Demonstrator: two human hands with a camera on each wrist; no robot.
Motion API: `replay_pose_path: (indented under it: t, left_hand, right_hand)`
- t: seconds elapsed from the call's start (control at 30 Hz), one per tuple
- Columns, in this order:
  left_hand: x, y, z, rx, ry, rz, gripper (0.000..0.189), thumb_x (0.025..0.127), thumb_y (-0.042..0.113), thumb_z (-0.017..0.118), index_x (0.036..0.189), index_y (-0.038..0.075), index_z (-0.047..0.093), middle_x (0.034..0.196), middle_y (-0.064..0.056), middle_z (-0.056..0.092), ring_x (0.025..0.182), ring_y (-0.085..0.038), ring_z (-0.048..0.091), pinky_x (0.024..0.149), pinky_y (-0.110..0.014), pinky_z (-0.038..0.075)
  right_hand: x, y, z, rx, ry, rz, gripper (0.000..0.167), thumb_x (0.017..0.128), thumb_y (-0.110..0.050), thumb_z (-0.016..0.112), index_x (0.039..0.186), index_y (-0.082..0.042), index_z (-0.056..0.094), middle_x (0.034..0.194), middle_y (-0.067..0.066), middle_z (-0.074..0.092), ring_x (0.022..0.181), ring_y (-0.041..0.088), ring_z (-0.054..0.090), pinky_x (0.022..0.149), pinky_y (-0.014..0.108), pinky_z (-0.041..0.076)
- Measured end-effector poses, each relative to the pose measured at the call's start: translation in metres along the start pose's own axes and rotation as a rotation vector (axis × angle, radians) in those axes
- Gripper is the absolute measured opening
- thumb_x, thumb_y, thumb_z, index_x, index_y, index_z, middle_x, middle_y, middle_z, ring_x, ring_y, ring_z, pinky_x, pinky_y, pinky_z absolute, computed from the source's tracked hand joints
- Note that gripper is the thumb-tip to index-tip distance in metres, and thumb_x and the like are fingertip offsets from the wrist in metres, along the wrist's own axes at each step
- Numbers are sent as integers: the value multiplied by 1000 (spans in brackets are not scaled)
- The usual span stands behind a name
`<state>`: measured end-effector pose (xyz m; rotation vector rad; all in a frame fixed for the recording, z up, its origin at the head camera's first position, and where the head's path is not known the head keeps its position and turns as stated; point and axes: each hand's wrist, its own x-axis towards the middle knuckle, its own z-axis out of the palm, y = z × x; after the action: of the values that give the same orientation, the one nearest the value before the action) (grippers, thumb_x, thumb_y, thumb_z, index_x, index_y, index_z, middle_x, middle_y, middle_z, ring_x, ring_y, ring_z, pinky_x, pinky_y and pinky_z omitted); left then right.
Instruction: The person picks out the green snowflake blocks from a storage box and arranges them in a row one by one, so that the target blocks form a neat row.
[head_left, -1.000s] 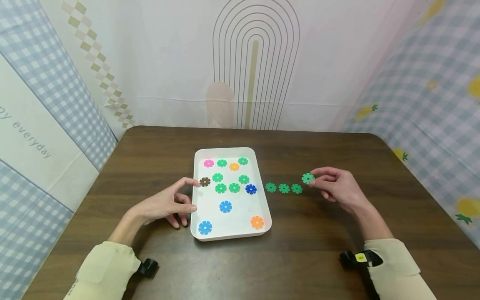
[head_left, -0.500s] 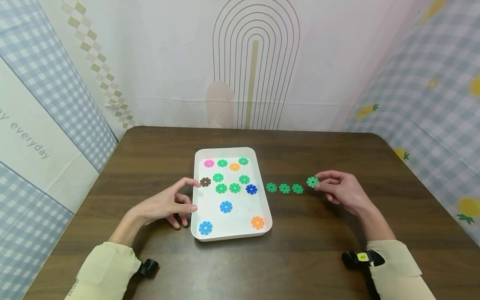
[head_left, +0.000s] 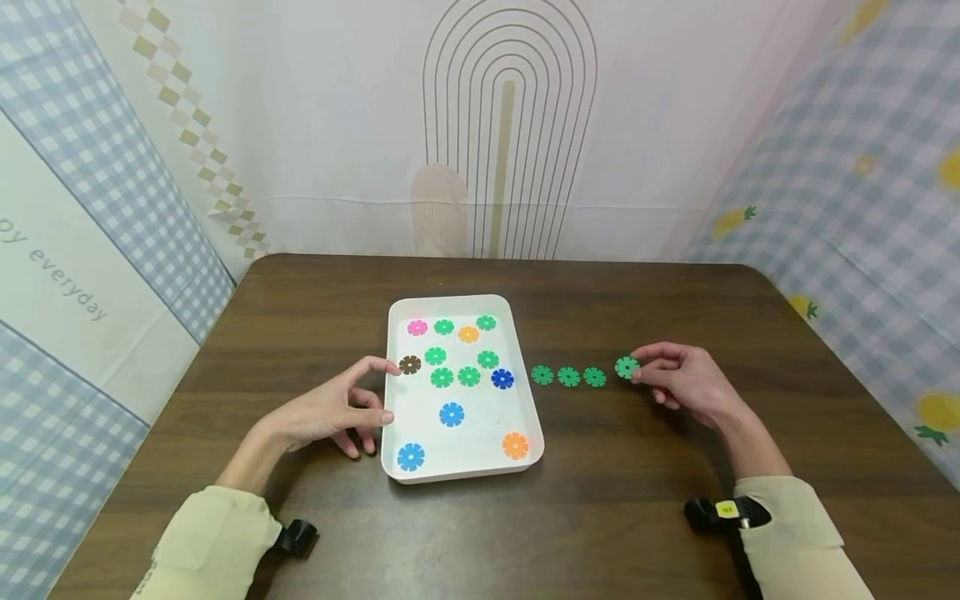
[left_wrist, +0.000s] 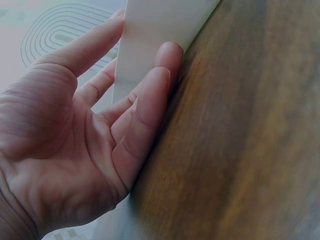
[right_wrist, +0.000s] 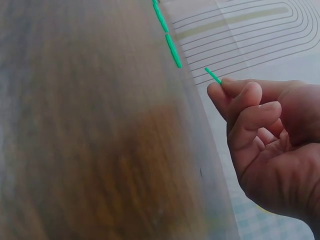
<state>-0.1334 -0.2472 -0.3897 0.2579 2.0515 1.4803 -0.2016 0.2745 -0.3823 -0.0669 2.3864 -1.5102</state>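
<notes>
My right hand [head_left: 686, 379] pinches a green notched plastic disc [head_left: 627, 367] between thumb and fingertips. In the right wrist view that disc [right_wrist: 212, 75] shows edge-on, raised off the table. Left of it, three matching green discs [head_left: 568, 377] lie flat in a row on the wood. My left hand [head_left: 330, 408] grips the left wall of a white tray [head_left: 480, 473], thumb and index finger hooked over the rim. The other fingers [left_wrist: 145, 97] press against the tray's outer side in the left wrist view.
Inside the tray lie several more green discs [head_left: 469, 377], a brown disc [head_left: 409, 365], a pink disc [head_left: 417, 327], a dark blue disc [head_left: 502, 379], two light blue discs [head_left: 410, 457] and two orange discs [head_left: 515, 446]. The wooden table [head_left: 600, 525] reaches a patterned cloth [head_left: 645, 125] behind.
My right hand has moved slightly right and down with its green disc, which now nearly lines up with the row's right end. The left hand and tray stay put.
</notes>
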Motion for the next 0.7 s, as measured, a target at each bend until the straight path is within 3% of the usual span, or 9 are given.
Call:
replay_pose_path:
  t: [0.7]
  left_hand:
    - [0, 1, 0, -2, -2, -7, 74, 100, 27, 76, 156, 19, 29, 93, -10, 68, 74, -26, 73, 59, -37, 62]
  right_hand:
    - [5, 7, 0, 39, -48, 42, 40, 102, -8, 66, 138, 6, 55, 95, 5, 79, 62, 11, 63, 55, 26, 54]
